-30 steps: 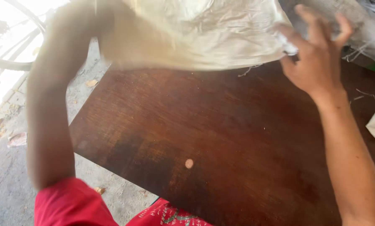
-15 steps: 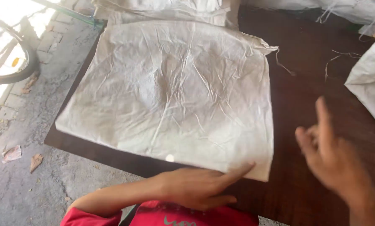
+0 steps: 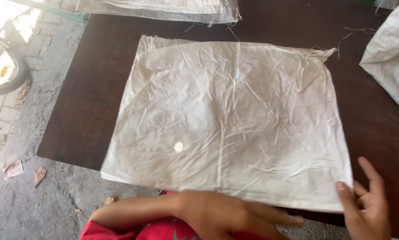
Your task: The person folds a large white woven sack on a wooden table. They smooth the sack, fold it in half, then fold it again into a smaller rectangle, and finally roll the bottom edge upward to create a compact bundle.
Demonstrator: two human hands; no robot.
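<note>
**Woven Sack Laid Flat on Counter; Both Hands Released at Near Edge**

A creased white woven sack lay flat on the dark brown counter, covering most of its middle. The sack's near edge overhung the counter's near edge at the left.

The left hand lay palm down along the near edge of the sack, fingers extended flat and grasping nothing. The right hand was positioned at the sack's near right corner, fingers spread and released, with fingertips touching or just beside the corner.

A stack of similar sacks rested at the counter's far edge. Another white sack lay at the far right corner. A bicycle wheel stood on the paved ground beyond the counter's left edge.
</note>
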